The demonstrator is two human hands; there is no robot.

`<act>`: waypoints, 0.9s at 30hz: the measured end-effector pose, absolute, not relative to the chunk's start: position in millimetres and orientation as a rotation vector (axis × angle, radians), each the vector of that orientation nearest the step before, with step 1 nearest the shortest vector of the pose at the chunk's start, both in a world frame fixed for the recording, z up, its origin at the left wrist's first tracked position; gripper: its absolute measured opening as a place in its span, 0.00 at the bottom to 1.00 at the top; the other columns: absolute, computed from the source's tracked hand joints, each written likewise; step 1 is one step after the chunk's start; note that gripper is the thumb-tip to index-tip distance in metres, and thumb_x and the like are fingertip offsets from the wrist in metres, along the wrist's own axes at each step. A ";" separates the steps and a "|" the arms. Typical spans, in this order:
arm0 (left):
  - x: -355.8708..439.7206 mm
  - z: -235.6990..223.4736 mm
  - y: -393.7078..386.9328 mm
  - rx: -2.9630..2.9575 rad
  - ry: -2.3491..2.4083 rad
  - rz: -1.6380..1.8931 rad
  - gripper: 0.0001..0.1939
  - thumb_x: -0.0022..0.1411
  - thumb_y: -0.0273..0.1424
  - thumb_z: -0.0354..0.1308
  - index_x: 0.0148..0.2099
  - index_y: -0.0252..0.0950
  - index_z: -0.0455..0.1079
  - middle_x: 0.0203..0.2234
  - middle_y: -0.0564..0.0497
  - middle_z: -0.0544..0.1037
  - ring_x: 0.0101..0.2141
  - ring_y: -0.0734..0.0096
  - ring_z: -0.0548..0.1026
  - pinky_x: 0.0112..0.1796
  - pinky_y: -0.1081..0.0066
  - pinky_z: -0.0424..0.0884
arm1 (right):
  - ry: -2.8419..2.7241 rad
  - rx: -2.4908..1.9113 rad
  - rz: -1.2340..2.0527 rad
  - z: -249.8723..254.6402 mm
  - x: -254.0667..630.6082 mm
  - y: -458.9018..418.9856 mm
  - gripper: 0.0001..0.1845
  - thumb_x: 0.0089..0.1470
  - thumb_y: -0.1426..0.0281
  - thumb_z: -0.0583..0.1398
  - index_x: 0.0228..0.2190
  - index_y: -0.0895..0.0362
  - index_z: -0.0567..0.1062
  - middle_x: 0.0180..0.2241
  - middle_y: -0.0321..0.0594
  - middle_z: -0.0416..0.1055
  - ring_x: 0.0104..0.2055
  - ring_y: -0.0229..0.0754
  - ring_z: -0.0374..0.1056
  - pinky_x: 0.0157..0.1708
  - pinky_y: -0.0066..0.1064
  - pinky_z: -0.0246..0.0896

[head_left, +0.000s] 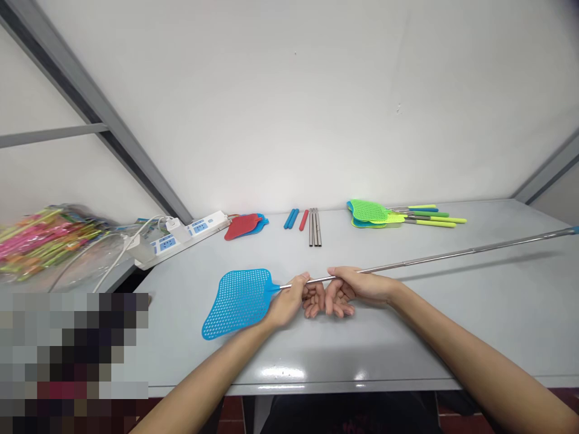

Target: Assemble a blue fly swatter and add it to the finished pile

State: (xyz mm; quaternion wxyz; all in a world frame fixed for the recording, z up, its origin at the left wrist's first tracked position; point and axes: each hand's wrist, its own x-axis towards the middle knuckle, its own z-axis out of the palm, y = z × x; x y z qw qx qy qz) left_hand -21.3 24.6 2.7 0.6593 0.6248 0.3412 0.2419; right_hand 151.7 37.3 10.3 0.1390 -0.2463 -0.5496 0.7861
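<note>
My left hand (287,299) and my right hand (357,287) meet near the middle of the grey table (407,343), both closed around the thin metal handle (452,257) of a blue plastic fly swatter. Its perforated blue head (237,303) sits just left of my left hand, low over the tabletop or on it. The extended handle runs right and slightly upward, past the table's right side, ending in a blue tip (575,229). My fingers hide the stretch of handle between my hands.
Along the back wall lie red and blue swatter heads (243,226), short blue and red grips (294,219), metal rods (315,227) and green swatters (368,211). A white power strip (181,239) with plugged-in cables lies back left, beside a bag of colourful swatters (45,244). A pixelated patch covers the lower left.
</note>
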 end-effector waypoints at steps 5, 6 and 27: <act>-20.1 1.2 20.2 1.406 0.796 0.559 0.27 0.58 0.39 0.30 0.20 0.33 0.63 0.12 0.52 0.64 0.16 0.76 0.58 0.22 0.73 0.56 | -1.600 -0.715 2.304 10.9 150.1 34.4 0.32 0.53 0.60 0.38 0.26 0.67 0.74 0.16 0.42 0.67 0.14 0.31 0.53 0.18 0.25 0.50; -19.6 0.7 19.3 1.421 0.799 0.565 0.27 0.58 0.39 0.29 0.19 0.33 0.62 0.12 0.52 0.63 0.16 0.76 0.58 0.22 0.73 0.56 | -1.596 -0.711 2.317 10.5 149.4 33.8 0.32 0.53 0.60 0.38 0.26 0.67 0.74 0.16 0.42 0.67 0.14 0.31 0.53 0.18 0.26 0.50; -13.2 5.8 18.3 1.469 0.849 0.545 0.29 0.59 0.40 0.30 0.29 0.30 0.70 0.21 0.47 0.75 0.28 0.67 0.71 0.35 0.69 0.63 | -1.648 -0.726 2.173 7.4 140.5 31.1 0.33 0.52 0.60 0.38 0.26 0.68 0.74 0.23 0.51 0.72 0.19 0.35 0.61 0.19 0.26 0.51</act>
